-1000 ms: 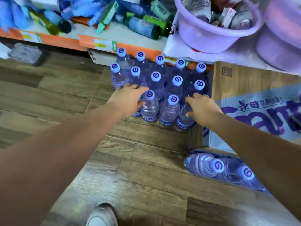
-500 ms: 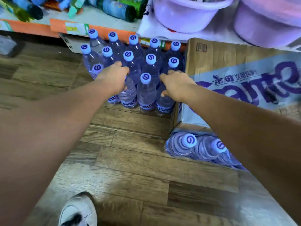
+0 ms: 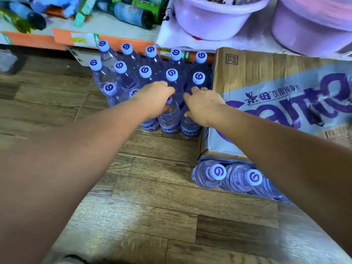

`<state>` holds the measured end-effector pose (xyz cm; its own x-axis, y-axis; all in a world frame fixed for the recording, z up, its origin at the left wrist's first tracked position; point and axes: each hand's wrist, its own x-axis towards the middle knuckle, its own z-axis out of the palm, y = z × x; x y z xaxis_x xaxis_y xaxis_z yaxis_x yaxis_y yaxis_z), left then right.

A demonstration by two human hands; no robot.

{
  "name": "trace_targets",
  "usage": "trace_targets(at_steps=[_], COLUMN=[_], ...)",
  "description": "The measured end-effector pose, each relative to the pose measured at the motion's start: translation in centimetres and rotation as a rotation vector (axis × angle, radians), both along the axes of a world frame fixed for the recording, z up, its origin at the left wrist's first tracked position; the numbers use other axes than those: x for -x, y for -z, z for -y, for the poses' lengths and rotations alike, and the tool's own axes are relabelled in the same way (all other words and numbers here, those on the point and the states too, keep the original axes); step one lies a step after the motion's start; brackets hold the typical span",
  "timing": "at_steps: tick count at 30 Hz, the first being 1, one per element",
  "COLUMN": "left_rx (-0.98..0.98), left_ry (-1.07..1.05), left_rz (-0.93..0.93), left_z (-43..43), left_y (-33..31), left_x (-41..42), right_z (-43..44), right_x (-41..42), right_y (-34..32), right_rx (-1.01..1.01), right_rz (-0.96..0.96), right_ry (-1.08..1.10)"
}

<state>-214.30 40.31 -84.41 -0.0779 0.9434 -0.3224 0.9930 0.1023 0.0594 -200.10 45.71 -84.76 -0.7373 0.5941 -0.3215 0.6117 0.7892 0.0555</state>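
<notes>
**Stocking up:** The left hand (image 3: 154,100) closes its fingers round the neck of a front-row bottle (image 3: 170,116), cap hidden under the palm. The right hand (image 3: 204,105) curls over the top of the corner bottle (image 3: 190,123) just beside it, thumb down the near side. Both bottles stand upright on the wood floor (image 3: 152,187), at the front edge of a block of capped water bottles (image 3: 145,72). The block is packed shoulder to shoulder below the shelf (image 3: 106,25), w/ a printed carton (image 3: 266,82) hard against its right side.

**The change:** A sec. ago the hands sat well apart on the front row, two caps showing between them. Now the left hand has slid right and the pair are near touching, on neighbouring bottles. That reads as two bottles picked out, prob. for a lift or a reseat, tho neither is off the floor yet. The packing is tight, so neighbours could tip if either is pulled at an angle.

**Also in shot:** More bottles lying on their sides (image 3: 217,173) at the carton's near end, and lilac basins (image 3: 209,21) up on the shelf.
</notes>
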Motion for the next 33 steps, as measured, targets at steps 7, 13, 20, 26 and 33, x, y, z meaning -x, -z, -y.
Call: trace_targets(at_steps=[7, 13, 20, 26, 33], left_rx=[-0.066, -0.081, -0.099, -0.109, -0.133], left_ry=[0.03, 0.041, -0.024, -0.002, -0.058], left_rz=[-0.112, -0.117, -0.006, 0.024, 0.043], left_z=[2.8, 7.0, 13.5, 18.7, 22.4], left_y=[0.0, -0.9, -1.9, -3.1, -4.1], left_x=[-0.7, -0.8, -0.6, -2.6, -6.8], right_z=[0.9, 3.8, 9.6, 14.7, 19.3], right_x=[0.3, 0.4, 0.3, -1.6, -7.3], right_y=[-0.2, -1.2, -3.2, -4.9, -6.4], right_rx=[0.098, 0.17, 0.204, 0.218, 0.263], right_rz=[-0.13, -0.271, -0.456, -0.495, -0.402], right_ry=[0.128, 0.173, 0.171, 0.129, 0.127])
